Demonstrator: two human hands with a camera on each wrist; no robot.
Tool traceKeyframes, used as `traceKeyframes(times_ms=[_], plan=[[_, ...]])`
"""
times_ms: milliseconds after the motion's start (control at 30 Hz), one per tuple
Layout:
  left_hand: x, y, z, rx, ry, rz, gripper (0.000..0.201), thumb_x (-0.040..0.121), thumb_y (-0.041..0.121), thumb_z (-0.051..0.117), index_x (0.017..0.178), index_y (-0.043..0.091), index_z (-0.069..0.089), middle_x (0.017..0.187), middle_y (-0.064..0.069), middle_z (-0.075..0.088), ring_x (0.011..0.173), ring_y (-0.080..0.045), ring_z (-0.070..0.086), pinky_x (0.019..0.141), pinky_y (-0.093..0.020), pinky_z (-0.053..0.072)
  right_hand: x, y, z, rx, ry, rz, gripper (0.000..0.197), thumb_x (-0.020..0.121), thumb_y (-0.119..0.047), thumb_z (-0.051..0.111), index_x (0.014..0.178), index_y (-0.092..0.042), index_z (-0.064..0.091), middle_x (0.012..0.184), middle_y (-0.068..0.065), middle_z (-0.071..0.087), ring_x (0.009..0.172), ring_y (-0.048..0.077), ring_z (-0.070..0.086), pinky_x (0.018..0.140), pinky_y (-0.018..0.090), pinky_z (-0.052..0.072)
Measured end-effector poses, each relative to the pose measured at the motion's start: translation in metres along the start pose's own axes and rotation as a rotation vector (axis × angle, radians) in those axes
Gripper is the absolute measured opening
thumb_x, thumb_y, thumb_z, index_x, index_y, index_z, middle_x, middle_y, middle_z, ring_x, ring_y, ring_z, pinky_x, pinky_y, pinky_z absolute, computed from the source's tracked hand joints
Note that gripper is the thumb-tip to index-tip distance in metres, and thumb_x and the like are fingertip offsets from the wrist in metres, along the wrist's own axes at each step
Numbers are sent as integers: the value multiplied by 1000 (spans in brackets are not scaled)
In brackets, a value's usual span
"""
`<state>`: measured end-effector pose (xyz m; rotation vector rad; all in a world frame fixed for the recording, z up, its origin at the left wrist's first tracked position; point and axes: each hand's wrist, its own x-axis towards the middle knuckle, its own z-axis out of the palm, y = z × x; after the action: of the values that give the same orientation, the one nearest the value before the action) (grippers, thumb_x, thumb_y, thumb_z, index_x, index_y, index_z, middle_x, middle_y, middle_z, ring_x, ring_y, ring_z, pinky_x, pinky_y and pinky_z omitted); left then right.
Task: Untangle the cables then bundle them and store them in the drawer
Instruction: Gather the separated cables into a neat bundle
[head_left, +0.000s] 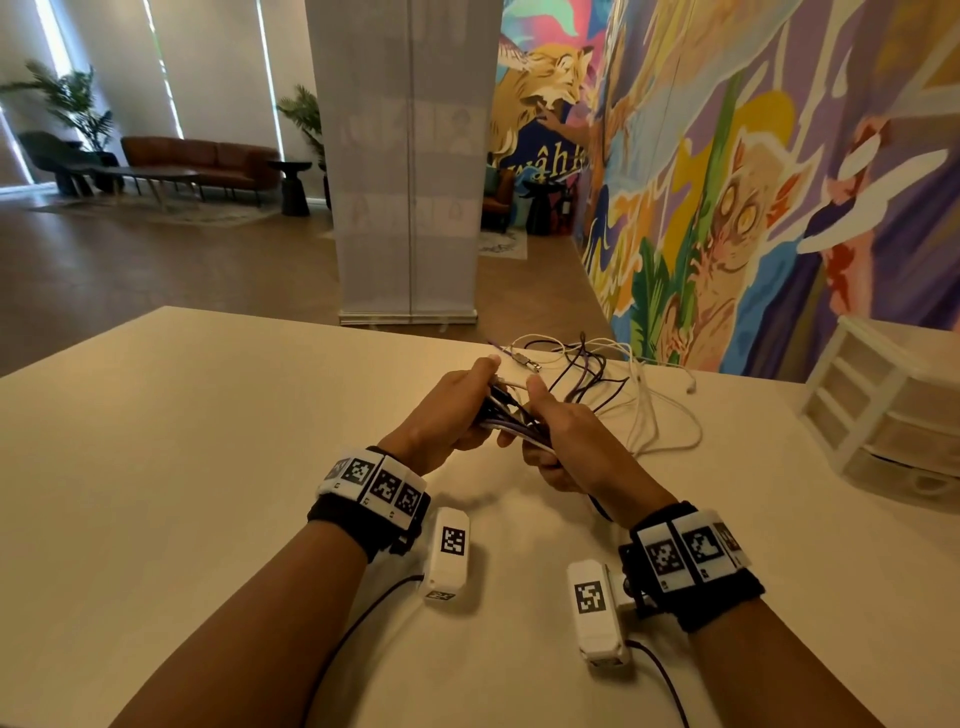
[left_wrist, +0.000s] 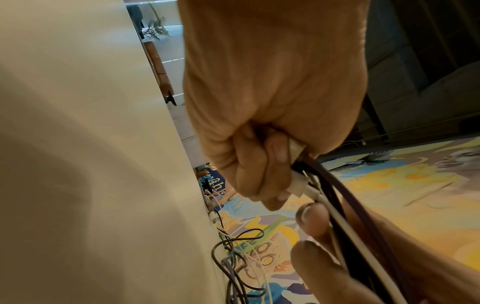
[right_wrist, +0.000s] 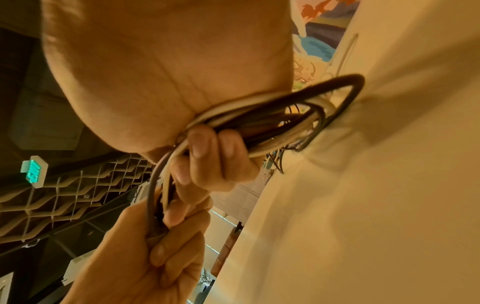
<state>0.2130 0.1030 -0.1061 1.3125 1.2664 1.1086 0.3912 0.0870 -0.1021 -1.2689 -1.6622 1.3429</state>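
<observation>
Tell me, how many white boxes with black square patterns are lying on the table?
2. One white box lies below the left wrist; the other white box lies beside the right wrist. None seems hidden.

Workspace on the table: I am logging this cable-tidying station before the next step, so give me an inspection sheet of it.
Surface: pale table, matte, no spills seen.
Job's things: gathered cables held between both hands; drawer unit at the table's right, drawers appear closed.
Clutter: two white tagged camera boxes below the wrists, part of the worn rig.
Grippers: left hand grips one end of the gathered cables; right hand grips the other end, fingers curled round them.
Cables: loose cable tangle of white, black and purple leads lies beyond the hands, not yet bundled.
Surroundings: painted mural wall right, grey pillar, sofa far left.
</observation>
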Motion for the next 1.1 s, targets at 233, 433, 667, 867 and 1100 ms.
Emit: traceKeyframes(times_ms=[233,433,667,867,1100], plan=[[-4,2,-1,28,-27,31,45,113,32,33,101,5,67,77,-16,63,57,-15,46,51,-24,31,0,-2,-6,18,-152,21,62,117,-46,30,113,-2,73,61,-6,46,50,7,30,45,21,25],[-6,7,0,-11,7,71,38,109,30,47,85,8,65,66,-2,54,54,-12,39,52,-23,30,-6,-5,-2,154,-259,69,52,116,-39,34,97,-5,68,72,4,54,64,18,53,61,29,50],[-9,8,2,28,-80,142,33,111,26,45,93,7,64,66,1,54,56,-11,39,53,-23,31,-13,-10,-19,307,-341,235,60,114,-52,34,111,-1,68,71,4,46,53,11,32,42,19,30],[-9,7,0,-136,-108,119,53,114,49,30,103,9,64,78,-9,56,61,-14,41,54,-22,33,-9,-17,-16,94,-186,165,51,113,-53,41,81,-18,60,63,-7,41,50,5,28,42,17,26],[-9,7,5,133,48,156,62,101,73,48,92,15,68,72,-1,65,61,-14,53,51,-21,39,-5,-7,-3,-357,-44,-23,57,113,-57,33,85,-21,67,77,-3,60,72,12,49,69,30,40]])
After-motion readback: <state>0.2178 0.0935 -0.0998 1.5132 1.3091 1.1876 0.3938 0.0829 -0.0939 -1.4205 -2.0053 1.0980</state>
